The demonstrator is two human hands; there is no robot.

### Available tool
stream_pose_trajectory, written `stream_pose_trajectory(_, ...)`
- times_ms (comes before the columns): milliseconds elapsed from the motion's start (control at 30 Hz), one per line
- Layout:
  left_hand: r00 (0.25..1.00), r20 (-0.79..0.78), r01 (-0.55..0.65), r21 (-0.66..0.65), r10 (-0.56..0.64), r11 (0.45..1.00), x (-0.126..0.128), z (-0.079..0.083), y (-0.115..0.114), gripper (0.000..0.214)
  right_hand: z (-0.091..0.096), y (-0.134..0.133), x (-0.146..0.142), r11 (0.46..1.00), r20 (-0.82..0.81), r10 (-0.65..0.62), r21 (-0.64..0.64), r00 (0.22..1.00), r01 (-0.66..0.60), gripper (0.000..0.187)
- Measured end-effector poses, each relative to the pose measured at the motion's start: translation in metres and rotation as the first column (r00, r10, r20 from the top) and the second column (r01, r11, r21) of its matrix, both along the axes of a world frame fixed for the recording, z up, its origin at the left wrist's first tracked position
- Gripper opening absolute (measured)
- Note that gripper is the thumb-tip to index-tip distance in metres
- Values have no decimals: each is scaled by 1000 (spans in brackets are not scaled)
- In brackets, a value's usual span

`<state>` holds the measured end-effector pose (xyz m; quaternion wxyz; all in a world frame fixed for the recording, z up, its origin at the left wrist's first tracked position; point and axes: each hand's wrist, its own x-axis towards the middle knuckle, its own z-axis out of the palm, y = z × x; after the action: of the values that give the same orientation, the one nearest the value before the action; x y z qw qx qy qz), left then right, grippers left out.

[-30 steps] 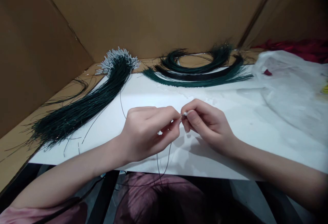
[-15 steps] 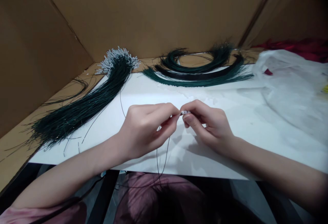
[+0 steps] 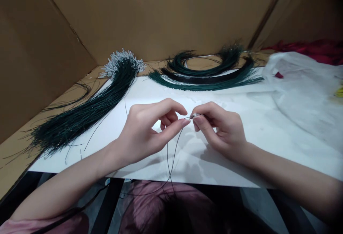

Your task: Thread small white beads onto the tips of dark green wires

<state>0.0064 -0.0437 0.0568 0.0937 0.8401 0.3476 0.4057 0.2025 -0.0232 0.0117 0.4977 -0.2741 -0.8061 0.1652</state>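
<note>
Two hands are meeting over the white sheet: the left hand is pinching a thin dark wire, which is looping down off the near edge, while the right hand is nipping a small pale bead at the wire's tip. Threading seems to be the step; seating it is calling for a steady push. Farther back, one straight, white-tipped wire bundle and one curved bundle are lying, possibly several hanks.
</note>
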Motion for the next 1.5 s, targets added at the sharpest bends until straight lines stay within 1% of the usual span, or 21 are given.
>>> stream_pose_trajectory(100,999,37,15,-51,-13,999,-1,1,-1,15,0,0,1,1000,-11,5,-3,1000,-5,8)
stream_pose_trajectory(200,999,40,33,-74,-30,997,-1,3,-1,15,0,0,1,1000,-16,2,-3,1000,-2,7)
stream_pose_trajectory(367,1000,1,25,-7,-25,1000,-1,4,0,2,0,1,0,1000,-7,-3,2,1000,3,8)
stream_pose_trajectory(500,999,-36,2,38,0,999,-1,3,0,3,-1,1,0,1000,14,-5,30,1000,5,8)
stream_pose_trajectory(633,999,-33,-1,48,2,999,-1,0,0,3,0,1,1,1000,14,1,30,1000,-1,8)
stream_pose_trajectory(867,994,43,98,60,-100,993,-3,-1,0,7,3,2,2,999,1,20,45,1000,-20,11)
stream_pose_trajectory(1000,990,55,126,58,-129,990,-4,-1,-1,10,3,1,3,998,-3,31,46,1000,-30,14)
stream_pose_trajectory(1133,989,71,129,46,-132,991,-4,-2,0,11,2,0,3,997,-33,80,-9,996,-80,8)
stream_pose_trajectory(1200,988,79,128,42,-131,991,-4,-2,1,11,1,0,3,995,-48,99,-20,994,-100,12)
stream_pose_trajectory(1267,988,80,129,38,-132,991,-4,-1,1,11,1,0,2,996,-52,91,-19,994,-92,13)
stream_pose_trajectory(1400,993,64,102,24,-103,995,-4,1,-1,10,2,-1,0,997,-46,70,-26,997,-71,8)
stream_pose_trajectory(1500,995,63,82,23,-84,996,-4,2,-3,8,3,-1,1,997,-56,71,-4,996,-71,5)
